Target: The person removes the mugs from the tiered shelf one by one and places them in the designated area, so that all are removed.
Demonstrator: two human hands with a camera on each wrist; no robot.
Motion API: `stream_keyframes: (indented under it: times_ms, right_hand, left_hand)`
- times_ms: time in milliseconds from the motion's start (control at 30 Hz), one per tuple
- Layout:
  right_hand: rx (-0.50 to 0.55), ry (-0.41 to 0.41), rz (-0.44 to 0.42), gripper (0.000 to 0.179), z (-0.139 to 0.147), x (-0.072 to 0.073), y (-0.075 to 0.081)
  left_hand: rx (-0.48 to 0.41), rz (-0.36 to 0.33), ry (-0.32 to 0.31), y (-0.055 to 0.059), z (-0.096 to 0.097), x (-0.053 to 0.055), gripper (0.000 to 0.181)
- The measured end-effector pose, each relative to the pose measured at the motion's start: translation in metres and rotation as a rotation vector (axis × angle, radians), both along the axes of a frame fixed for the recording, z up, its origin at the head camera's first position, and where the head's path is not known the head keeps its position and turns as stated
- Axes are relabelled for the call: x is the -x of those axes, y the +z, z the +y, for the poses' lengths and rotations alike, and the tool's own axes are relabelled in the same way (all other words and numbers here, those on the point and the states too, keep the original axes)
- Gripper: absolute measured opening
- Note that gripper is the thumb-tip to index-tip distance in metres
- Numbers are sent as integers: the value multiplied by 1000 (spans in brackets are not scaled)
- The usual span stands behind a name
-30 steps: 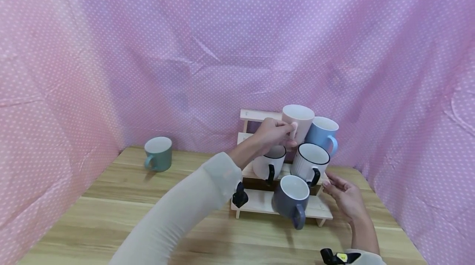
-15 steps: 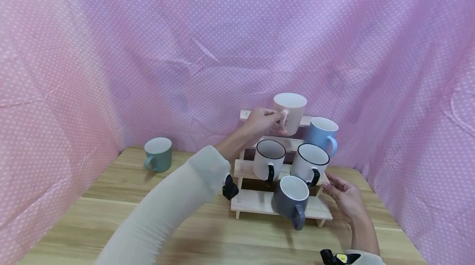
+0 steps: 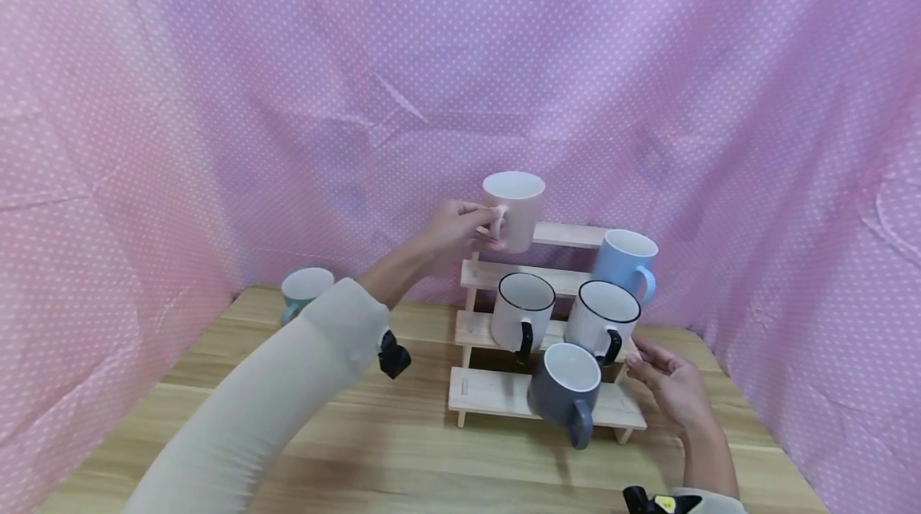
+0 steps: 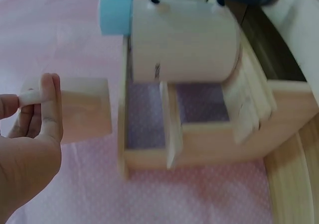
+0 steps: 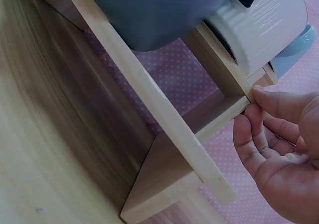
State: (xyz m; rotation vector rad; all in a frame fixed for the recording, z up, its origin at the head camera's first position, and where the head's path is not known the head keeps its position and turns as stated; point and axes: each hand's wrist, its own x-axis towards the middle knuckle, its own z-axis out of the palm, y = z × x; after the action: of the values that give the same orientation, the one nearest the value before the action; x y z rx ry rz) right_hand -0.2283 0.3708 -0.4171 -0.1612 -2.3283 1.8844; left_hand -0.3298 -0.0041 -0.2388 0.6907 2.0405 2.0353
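Left hand (image 3: 456, 228): I see it pinching the pink mug (image 3: 521, 222) by its handle (image 4: 30, 97)
Pink mug: upright, raised near the top left end of the rack (image 3: 554, 278)
Right hand (image 3: 675, 388): I see it pinching the rack's right side
Grey mug (image 3: 556, 392): on the rack's lowest shelf (image 3: 495, 392)

Walled at back and both sides by cloth (image 3: 460, 58), pink to lilac, white-dotted, creased in places. Bounded below by a table (image 3: 403, 450), light, wood-grained. Lit softly.

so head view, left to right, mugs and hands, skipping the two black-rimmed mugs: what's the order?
Green mug → left hand → pink mug → gray mug → blue mug → right hand
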Motion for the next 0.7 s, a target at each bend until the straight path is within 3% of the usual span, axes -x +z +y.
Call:
stream_keyframes:
  times_ms: [467,700]
  right_hand:
    - [-47,-7,5,64,2,-2,-2]
    - [-50,-2,8,63,0,-2,0]
  left_hand:
    - [-88,-37,27,7,-71,10,27]
    - [-69,-47,56,5,-104,9,32]
